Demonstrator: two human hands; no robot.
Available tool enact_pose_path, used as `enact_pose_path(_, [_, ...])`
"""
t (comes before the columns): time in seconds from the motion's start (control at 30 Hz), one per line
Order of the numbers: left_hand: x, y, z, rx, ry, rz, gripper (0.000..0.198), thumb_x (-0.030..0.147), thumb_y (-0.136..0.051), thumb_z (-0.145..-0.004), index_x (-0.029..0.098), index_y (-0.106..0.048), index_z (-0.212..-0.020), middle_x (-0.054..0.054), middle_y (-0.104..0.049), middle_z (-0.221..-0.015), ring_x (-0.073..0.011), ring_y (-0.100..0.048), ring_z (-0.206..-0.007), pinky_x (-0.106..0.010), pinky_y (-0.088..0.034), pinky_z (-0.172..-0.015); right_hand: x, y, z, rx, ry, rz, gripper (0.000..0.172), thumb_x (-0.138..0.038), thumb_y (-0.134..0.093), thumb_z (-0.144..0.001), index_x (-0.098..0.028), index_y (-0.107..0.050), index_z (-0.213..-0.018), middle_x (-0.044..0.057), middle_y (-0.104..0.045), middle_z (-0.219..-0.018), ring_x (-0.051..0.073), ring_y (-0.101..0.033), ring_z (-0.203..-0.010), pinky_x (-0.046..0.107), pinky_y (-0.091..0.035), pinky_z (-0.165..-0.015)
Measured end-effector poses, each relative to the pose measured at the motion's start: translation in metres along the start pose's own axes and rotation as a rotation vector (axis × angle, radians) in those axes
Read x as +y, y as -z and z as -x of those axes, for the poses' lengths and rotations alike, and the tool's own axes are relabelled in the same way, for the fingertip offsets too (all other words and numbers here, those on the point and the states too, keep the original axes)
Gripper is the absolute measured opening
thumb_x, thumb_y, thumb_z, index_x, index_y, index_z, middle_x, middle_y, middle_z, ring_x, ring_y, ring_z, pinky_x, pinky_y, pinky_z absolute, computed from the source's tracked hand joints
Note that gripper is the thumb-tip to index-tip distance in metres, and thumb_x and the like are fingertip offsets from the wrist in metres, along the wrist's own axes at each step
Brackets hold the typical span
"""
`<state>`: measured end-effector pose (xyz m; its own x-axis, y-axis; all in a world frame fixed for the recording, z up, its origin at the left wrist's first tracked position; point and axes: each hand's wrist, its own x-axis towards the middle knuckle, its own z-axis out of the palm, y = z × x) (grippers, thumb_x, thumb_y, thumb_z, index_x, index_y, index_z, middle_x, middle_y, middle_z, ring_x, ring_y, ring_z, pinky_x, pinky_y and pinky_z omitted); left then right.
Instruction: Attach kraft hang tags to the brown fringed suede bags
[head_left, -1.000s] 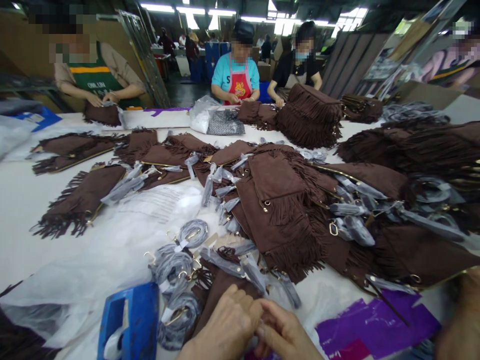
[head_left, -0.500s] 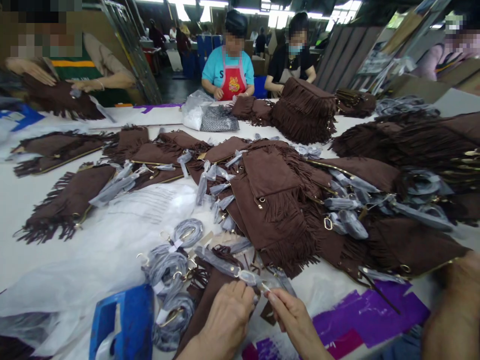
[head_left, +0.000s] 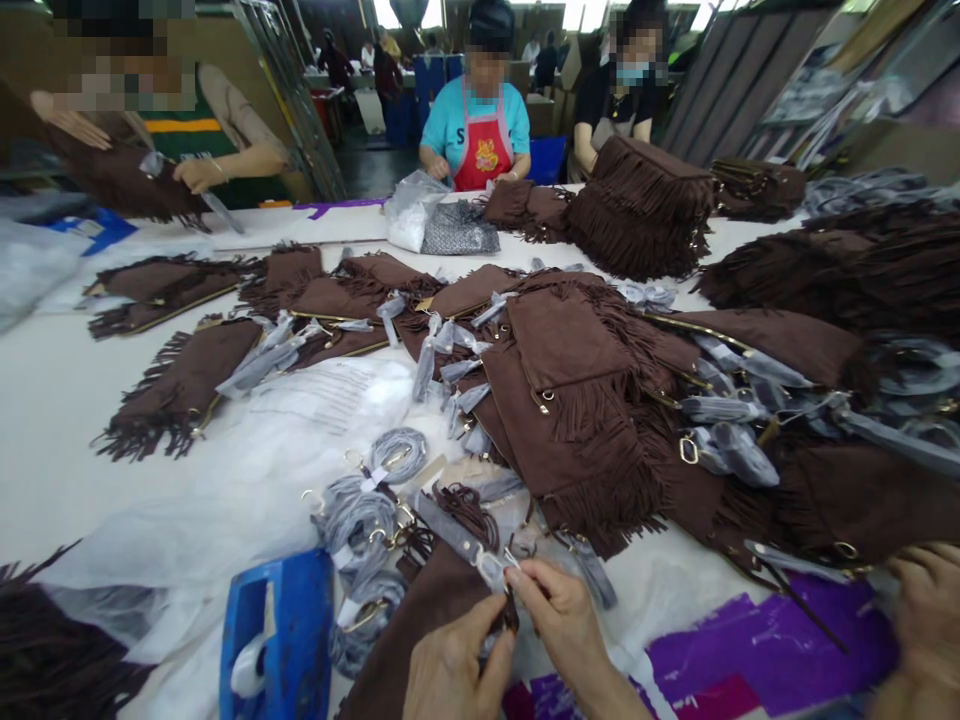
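My left hand is closed in a pinch at the metal-ringed end of a grey plastic-wrapped strap; a small dark piece shows by its fingertips. Thumb and finger of my right hand pinch a thin white strip right beside that end. Underneath lies a dark brown fringed suede bag, partly covered by my left hand. A brown tassel rests beside the strap. Coiled wrapped straps with gold hooks lie left of the bag.
A blue tape dispenser stands front left, by white plastic sheeting. Brown fringed bags heap across the table. Purple tape covers the front right, near another person's hand. Co-workers are across the table.
The view has shifted, so most table items appear further right. My left hand has turned, its thumb now showing. The other person's hand at right has moved lower in view.
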<state>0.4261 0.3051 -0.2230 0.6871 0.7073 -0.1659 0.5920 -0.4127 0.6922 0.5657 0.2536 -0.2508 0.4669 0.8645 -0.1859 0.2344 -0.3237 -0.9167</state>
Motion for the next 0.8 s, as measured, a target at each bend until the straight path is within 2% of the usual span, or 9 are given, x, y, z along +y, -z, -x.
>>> enact_pose_path(0.1, [0.003, 0.003, 0.001, -0.062, 0.07, -0.016, 0.035, 0.028, -0.043, -0.081, 0.024, -0.059, -0.112, -0.002, -0.072, -0.086, -0.0183, -0.068, -0.067, -0.024, -0.052, -0.063, -0.004, -0.002, -0.003, 0.024, 0.073, 0.093, 0.032, -0.037, -0.048, -0.085, -0.016, -0.063, -0.065, -0.001, -0.056, -0.059, 0.013, -0.053, -0.058, 0.022, -0.038, -0.055])
enact_pose_path(0.2, [0.003, 0.003, 0.0, -0.127, 0.145, 0.021, 0.04, 0.03, -0.042, -0.08, 0.021, -0.057, -0.116, -0.003, -0.072, -0.08, -0.0199, -0.067, -0.066, -0.026, -0.051, -0.062, -0.005, -0.002, -0.007, 0.006, 0.073, 0.184, 0.032, -0.035, -0.048, -0.085, -0.016, -0.06, -0.062, 0.0, -0.055, -0.059, 0.013, -0.052, -0.057, 0.023, -0.036, -0.055])
enact_pose_path(0.27, [0.002, 0.004, -0.003, -0.149, 0.201, 0.138, 0.041, 0.029, -0.044, -0.078, 0.021, -0.058, -0.117, -0.002, -0.071, -0.08, -0.0194, -0.066, -0.07, -0.025, -0.05, -0.064, -0.006, 0.002, -0.009, -0.043, 0.053, 0.192, 0.033, -0.035, -0.048, -0.086, -0.017, -0.058, -0.06, -0.001, -0.053, -0.057, 0.012, -0.05, -0.056, 0.023, -0.035, -0.055])
enact_pose_path(0.4, [0.0, 0.006, -0.01, -0.176, 0.303, 0.461, 0.041, 0.032, -0.051, -0.076, 0.018, -0.06, -0.113, 0.0, -0.068, -0.08, -0.0165, -0.06, -0.071, -0.023, -0.048, -0.066, -0.008, 0.019, -0.005, -0.222, 0.071, 0.12, 0.034, -0.033, -0.04, -0.091, -0.019, -0.055, -0.064, -0.003, -0.052, -0.059, 0.012, -0.049, -0.057, 0.022, -0.035, -0.053])
enact_pose_path(0.5, [-0.001, 0.009, -0.013, -0.187, 0.36, 0.575, 0.044, 0.034, -0.054, -0.073, 0.015, -0.062, -0.112, 0.002, -0.061, -0.065, -0.0136, -0.051, -0.062, -0.021, -0.043, -0.06, -0.009, 0.03, 0.003, -0.302, 0.123, 0.146, 0.029, -0.029, -0.036, -0.092, -0.02, -0.057, -0.075, 0.0, -0.057, -0.069, 0.013, -0.053, -0.065, 0.023, -0.039, -0.06])
enact_pose_path(0.6, [0.0, 0.011, -0.012, -0.184, 0.409, 0.624, 0.046, 0.036, -0.055, -0.071, 0.013, -0.062, -0.11, 0.005, -0.046, -0.054, -0.0106, -0.039, -0.053, -0.02, -0.037, -0.054, -0.009, 0.031, 0.006, -0.334, 0.165, 0.204, 0.028, -0.027, -0.034, -0.093, -0.02, -0.057, -0.079, 0.002, -0.059, -0.075, 0.015, -0.056, -0.072, 0.025, -0.042, -0.067])
enact_pose_path(0.8, [0.005, 0.014, -0.011, -0.194, 0.448, 0.666, 0.051, 0.039, -0.055, -0.07, 0.012, -0.061, -0.112, 0.008, -0.031, -0.05, -0.0093, -0.026, -0.048, -0.021, -0.026, -0.049, -0.01, 0.03, 0.004, -0.34, 0.238, 0.348, 0.029, -0.022, -0.03, -0.093, -0.02, -0.056, -0.083, 0.005, -0.06, -0.079, 0.016, -0.056, -0.074, 0.026, -0.042, -0.068])
